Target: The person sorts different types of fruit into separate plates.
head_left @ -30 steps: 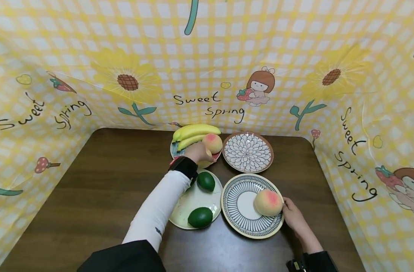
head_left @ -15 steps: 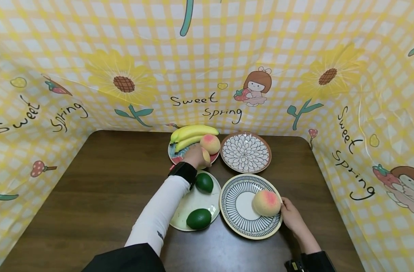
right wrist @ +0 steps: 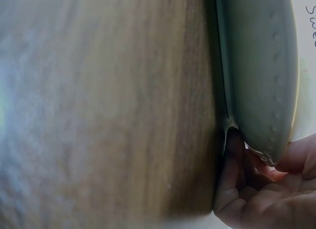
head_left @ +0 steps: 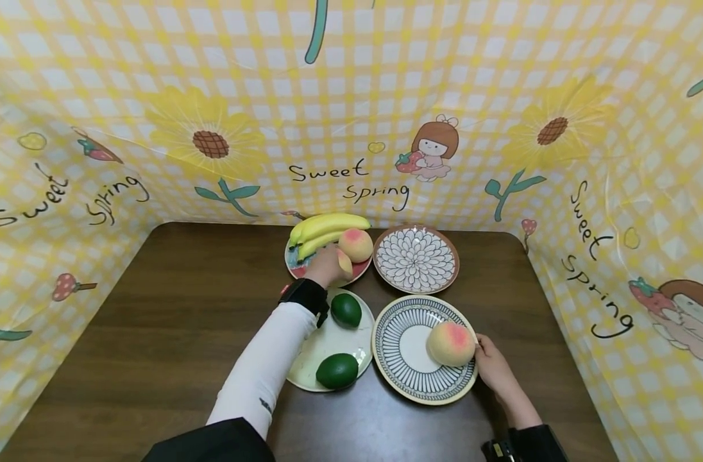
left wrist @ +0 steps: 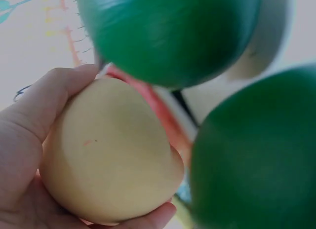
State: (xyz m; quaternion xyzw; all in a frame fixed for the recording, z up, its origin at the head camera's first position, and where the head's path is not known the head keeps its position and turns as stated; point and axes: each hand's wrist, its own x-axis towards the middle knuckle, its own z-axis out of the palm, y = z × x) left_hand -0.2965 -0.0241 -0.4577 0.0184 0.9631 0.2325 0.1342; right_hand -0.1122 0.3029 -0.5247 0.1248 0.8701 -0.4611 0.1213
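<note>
In the head view my left hand is over the fruit plate at the back. It grips a peach, thumb on one side and fingers curled round the other in the left wrist view. Beside it on that plate lie a second peach and yellow bananas. My right hand pinches the right rim of a black-and-white striped plate, thumb above and fingers beneath. On this plate rests another peach, near the rim my right hand holds.
A pale plate with two dark green oval fruits lies below my left forearm. Behind the striped plate sits a brown-rimmed flower-pattern plate. Yellow checked cloth surrounds the wooden table at the back and sides.
My left hand has drawn slightly left and towards me, gripping the peach. My right hand stays at the striped plate's rim. The head view has shifted a little.
</note>
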